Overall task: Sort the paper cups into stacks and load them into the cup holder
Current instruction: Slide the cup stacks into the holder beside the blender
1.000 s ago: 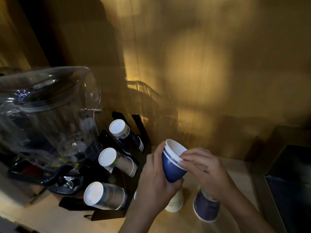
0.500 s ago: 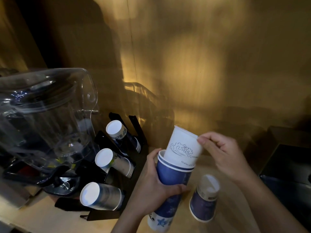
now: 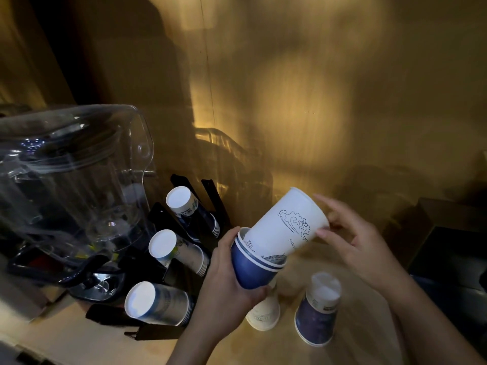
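Dim wooden counter [image 3: 237,349] — left hand [image 3: 224,280] grips blue cups [image 3: 253,267], right hand [image 3: 350,241] pinches a white cup [image 3: 287,222] half-nested inside, probably needing pulling free for sorting.

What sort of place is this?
Probably a drinks corner in an office or hotel: a black cup holder loaded with paper cup stacks, a clear water jug, and a wooden counter.

White cup [image 3: 288,222] tilts halfway inside the blue cups [image 3: 253,267]; left of them the black holder [image 3: 168,214] carries three stacks [image 3: 179,248] lying on their sides.
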Tool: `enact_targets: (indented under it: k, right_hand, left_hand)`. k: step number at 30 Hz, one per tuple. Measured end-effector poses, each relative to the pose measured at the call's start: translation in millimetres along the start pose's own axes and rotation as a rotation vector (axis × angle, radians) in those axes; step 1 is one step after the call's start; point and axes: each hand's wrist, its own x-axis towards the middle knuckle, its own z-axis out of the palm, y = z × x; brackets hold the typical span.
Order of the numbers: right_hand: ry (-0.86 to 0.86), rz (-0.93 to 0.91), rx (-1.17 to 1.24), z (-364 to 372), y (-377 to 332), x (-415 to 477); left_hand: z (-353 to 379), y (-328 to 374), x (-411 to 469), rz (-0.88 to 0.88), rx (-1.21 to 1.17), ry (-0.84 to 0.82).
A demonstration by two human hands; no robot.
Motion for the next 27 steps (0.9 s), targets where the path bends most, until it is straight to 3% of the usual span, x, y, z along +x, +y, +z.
enact_targets:
  k: [3, 5, 13, 18, 24, 27]
  right_hand:
    - [-0.06, -0.245, -0.559, 6, 4, -3]
    - [-0.019, -0.284, -0.848, 14, 7, -4]
    - [0.279, -0.356, -1.115, 35, 35, -14]
    - [0.323, -0.227, -0.961, 33, 46, -14]
    - [0.28, 0.165, -0.116, 53, 32, -16]
    - [0.23, 0.331, 0.093, 69, 34, -17]
  left_hand:
    - [-1, 1, -1, 0.029, 0.045, 0.021]
    - [1, 2, -1, 0.031, 0.048, 0.004]
    - [11, 1, -2, -0.021, -0.028, -0.069]
    - [4, 0, -3, -0.035, -0.081, -0.02]
    - [-9, -10, -11, -0.102, -0.116, 0.06]
    - [-15, -20, -14, -0.146, -0.131, 0.113]
